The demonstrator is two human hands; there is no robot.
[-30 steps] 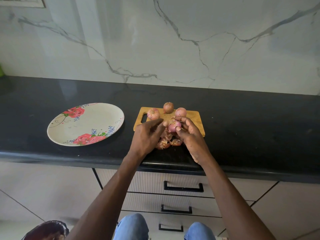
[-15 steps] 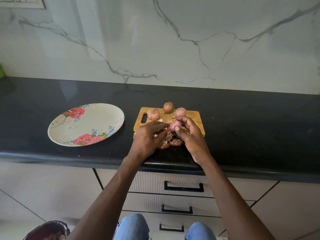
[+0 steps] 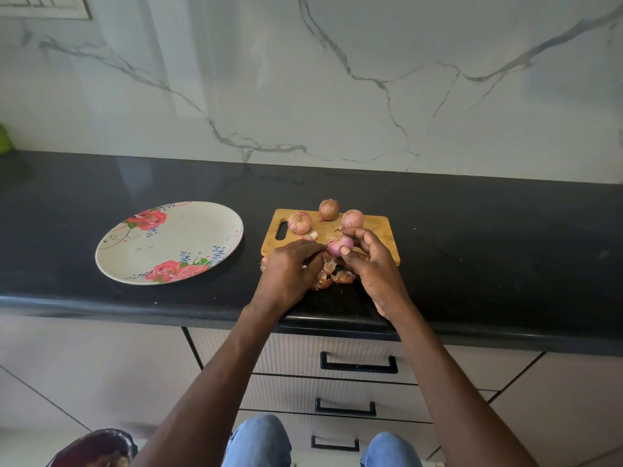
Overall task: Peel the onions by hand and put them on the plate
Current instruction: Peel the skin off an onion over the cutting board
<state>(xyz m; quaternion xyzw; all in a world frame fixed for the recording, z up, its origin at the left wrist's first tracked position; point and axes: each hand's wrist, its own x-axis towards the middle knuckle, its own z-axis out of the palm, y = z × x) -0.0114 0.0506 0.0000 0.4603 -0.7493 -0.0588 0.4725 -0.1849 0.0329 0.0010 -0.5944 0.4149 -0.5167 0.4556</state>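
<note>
My right hand (image 3: 372, 264) holds a small pink onion (image 3: 338, 246) between thumb and fingers, just over the near edge of the wooden cutting board (image 3: 374, 230). My left hand (image 3: 291, 267) is beside it with fingertips curled toward the onion's left side; what they pinch is hidden. Three unpeeled onions lie at the board's far edge: one on the left (image 3: 299, 222), one in the middle (image 3: 328, 209), one on the right (image 3: 352, 218). Loose skins (image 3: 337, 277) lie under my hands. The floral plate (image 3: 168, 241) sits to the left with nothing on it.
The black countertop (image 3: 488, 251) runs along a marble wall. Its front edge is just below my wrists, with drawers (image 3: 357, 364) underneath. A green object (image 3: 4, 138) shows at the far left edge. A dark bag (image 3: 94, 448) lies on the floor.
My left hand has drawn back and down from the onion toward the pile of skins. The onion has stayed in my right hand, turned slightly.
</note>
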